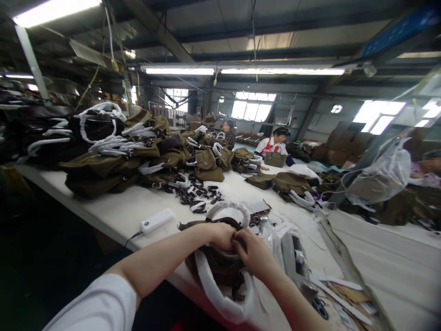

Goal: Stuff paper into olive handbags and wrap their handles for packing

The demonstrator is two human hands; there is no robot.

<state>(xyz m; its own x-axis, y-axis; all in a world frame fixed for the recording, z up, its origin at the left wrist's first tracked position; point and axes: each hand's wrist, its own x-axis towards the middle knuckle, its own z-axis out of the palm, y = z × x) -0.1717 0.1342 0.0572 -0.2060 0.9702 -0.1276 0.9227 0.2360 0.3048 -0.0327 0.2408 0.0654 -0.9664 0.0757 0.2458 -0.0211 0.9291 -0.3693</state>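
A brown handbag [217, 262] stands at the near edge of the white table, its two handles [220, 301] wrapped in white padding. My left hand [223, 235] reaches into the bag's top opening, its fingers bent down and partly hidden. My right hand [253, 248] meets it at the opening, thumb and fingers pinched on the bag's edge. What the left fingers hold, if anything, is out of sight.
A white power bank [156, 221] with a cable lies left of the bag. Behind it are dark straps [198, 195] and piled olive bags [99, 172]. A grey tape dispenser [292, 257] and scissors [320, 308] lie to the right. A person in red and white [270, 146] sits across the table.
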